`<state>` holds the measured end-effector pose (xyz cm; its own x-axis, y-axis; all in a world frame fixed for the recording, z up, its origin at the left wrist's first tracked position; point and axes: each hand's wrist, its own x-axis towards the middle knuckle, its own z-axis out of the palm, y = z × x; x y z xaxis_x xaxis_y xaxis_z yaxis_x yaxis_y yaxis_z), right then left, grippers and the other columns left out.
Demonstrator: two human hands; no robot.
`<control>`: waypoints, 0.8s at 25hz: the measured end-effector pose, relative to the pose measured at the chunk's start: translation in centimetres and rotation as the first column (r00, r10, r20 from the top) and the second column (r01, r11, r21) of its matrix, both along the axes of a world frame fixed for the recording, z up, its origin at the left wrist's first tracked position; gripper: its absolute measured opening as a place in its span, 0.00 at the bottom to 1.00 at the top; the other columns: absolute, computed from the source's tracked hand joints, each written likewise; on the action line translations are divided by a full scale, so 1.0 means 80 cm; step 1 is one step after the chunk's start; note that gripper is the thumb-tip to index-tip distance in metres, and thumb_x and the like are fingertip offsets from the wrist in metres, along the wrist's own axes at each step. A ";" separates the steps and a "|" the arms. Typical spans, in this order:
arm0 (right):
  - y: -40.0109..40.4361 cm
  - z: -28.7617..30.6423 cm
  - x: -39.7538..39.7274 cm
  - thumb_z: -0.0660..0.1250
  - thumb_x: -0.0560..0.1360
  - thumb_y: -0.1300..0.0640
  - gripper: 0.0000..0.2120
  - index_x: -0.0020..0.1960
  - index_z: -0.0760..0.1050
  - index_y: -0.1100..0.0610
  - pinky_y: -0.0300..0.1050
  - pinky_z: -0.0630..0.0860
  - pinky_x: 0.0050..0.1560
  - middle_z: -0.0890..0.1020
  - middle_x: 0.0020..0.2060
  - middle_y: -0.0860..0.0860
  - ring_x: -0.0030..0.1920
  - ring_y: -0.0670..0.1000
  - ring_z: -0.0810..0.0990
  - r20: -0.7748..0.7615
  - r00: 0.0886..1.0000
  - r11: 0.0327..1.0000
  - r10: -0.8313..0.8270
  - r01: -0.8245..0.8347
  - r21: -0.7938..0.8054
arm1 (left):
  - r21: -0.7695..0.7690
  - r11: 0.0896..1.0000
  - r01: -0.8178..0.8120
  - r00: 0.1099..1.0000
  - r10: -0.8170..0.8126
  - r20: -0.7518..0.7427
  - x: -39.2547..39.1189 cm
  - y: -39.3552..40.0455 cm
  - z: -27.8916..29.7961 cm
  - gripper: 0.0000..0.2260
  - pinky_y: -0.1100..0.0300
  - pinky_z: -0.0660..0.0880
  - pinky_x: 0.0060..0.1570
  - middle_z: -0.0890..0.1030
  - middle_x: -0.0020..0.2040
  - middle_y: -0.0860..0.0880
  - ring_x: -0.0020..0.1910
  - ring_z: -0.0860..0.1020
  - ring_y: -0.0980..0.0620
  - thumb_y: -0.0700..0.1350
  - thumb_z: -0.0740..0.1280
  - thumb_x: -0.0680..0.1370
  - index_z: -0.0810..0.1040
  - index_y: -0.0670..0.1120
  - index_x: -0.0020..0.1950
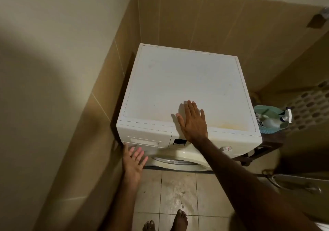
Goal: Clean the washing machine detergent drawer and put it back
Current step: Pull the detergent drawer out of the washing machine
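A white front-loading washing machine (178, 81) stands in a tiled corner. Its detergent drawer (146, 140) sits closed in the front panel at the upper left. My left hand (134, 161) is palm up with straight fingers just below the drawer, fingertips near its lower left edge. My right hand (193, 122) lies flat with spread fingers on the machine's top near the front edge. Neither hand holds anything.
A teal basket (267, 111) with a spray bottle (284, 118) and a cloth stands to the right of the machine on a dark stand. Tiled walls close in at left and behind. My bare feet are on the wet-looking floor tiles (178, 191).
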<state>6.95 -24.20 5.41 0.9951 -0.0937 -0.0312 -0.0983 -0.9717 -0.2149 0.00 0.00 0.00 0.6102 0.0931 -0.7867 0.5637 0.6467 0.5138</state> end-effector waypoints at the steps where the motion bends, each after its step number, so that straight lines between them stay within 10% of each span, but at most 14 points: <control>1: 0.003 -0.004 0.005 0.35 0.81 0.34 0.39 0.84 0.49 0.57 0.58 0.47 0.81 0.52 0.83 0.54 0.83 0.53 0.48 0.014 1.000 1.000 -0.019 0.019 0.013 | -0.095 0.995 -0.021 1.000 0.022 0.010 0.002 0.002 -0.004 0.33 0.42 0.71 0.68 0.76 0.70 0.41 0.70 0.74 0.41 0.65 0.60 0.81 0.66 0.44 0.78; 8: 0.008 -0.025 0.015 0.34 0.82 0.35 0.39 0.84 0.50 0.58 0.61 0.45 0.82 0.50 0.84 0.53 0.83 0.52 0.46 0.023 0.994 0.995 -0.103 0.102 0.022 | -0.314 0.949 -0.038 0.994 0.067 0.082 0.037 -0.010 -0.004 0.39 0.41 0.64 0.76 0.71 0.74 0.41 0.76 0.68 0.39 0.60 0.71 0.75 0.63 0.44 0.80; 12: 0.005 -0.033 0.018 0.36 0.83 0.36 0.37 0.84 0.49 0.57 0.62 0.45 0.82 0.49 0.84 0.52 0.83 0.51 0.45 0.013 0.994 0.994 -0.106 0.106 -0.003 | -0.312 0.949 -0.041 0.984 0.093 0.154 0.043 -0.019 -0.010 0.52 0.44 0.68 0.74 0.78 0.69 0.42 0.69 0.75 0.42 0.58 0.86 0.55 0.71 0.47 0.74; 20: 0.004 -0.031 0.018 0.27 0.78 0.31 0.44 0.84 0.49 0.57 0.60 0.44 0.82 0.48 0.84 0.52 0.83 0.50 0.44 0.028 0.994 0.994 -0.103 0.102 0.024 | -0.211 0.978 0.002 0.982 0.039 0.186 0.053 -0.032 -0.009 0.34 0.51 0.84 0.50 0.82 0.66 0.43 0.66 0.80 0.43 0.51 0.75 0.71 0.70 0.48 0.75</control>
<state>8.36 -23.84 2.95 0.9808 -0.1948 -0.0051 -0.1902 -0.9517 -0.2409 4.26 -2.59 -0.74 0.7489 -0.0484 -0.6609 0.4567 0.7604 0.4618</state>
